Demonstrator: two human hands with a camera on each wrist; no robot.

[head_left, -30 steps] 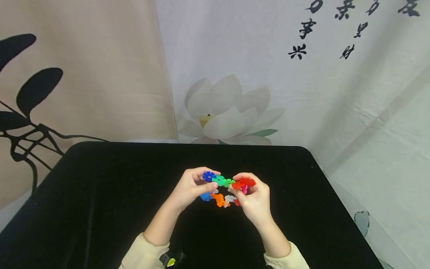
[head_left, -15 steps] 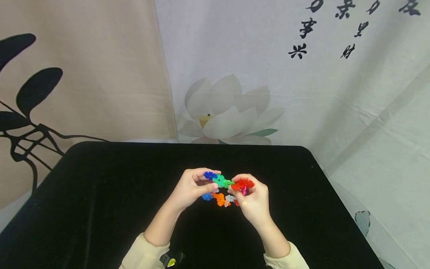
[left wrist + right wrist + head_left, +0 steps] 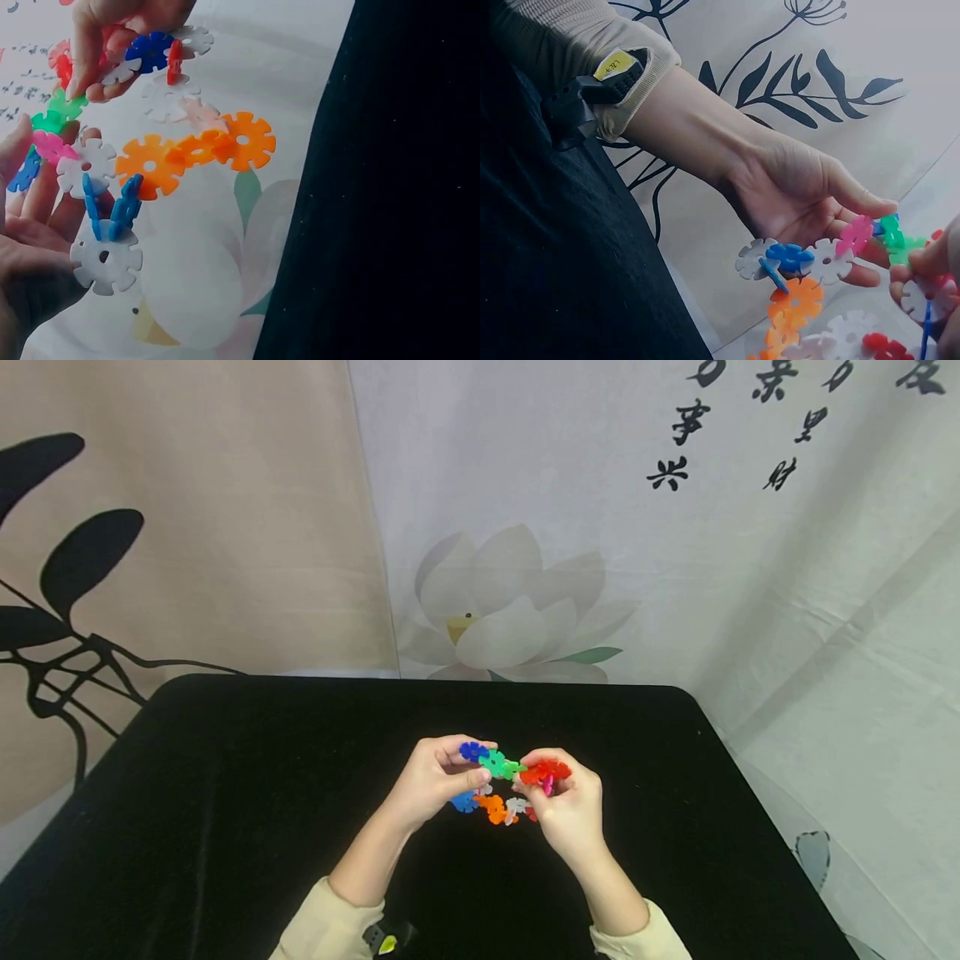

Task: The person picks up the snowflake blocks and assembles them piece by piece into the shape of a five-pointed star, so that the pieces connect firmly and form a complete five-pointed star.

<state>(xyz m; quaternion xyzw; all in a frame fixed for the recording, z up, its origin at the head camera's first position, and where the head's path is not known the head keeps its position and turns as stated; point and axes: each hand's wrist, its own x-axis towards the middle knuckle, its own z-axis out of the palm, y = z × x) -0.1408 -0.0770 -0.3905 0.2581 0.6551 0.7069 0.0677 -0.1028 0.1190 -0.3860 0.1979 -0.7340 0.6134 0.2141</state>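
Both hands hold a loop of interlocking snowflake discs above the table. In the head view my left hand (image 3: 423,783) pinches the far side of the loop near the dark blue disc (image 3: 473,752) and the green disc (image 3: 494,764). My right hand (image 3: 568,810) pinches the same side by the red discs (image 3: 545,772). Below hang orange discs (image 3: 493,808) and a lighter blue disc (image 3: 465,802). The left wrist view shows a white disc (image 3: 106,257), upright blue discs (image 3: 126,208) and a pink disc (image 3: 54,147) close to my left fingers. Fingers hide some joints.
A black cloth covers the table (image 3: 300,827). Behind it hangs a pale curtain (image 3: 525,468) printed with a lotus and characters. A dark wrist device (image 3: 592,101) with a yellow label sits at the left sleeve.
Both hands stay almost in place with their grips on the loop. The dark blue and green discs have tilted slightly, and the head view has shifted a little.
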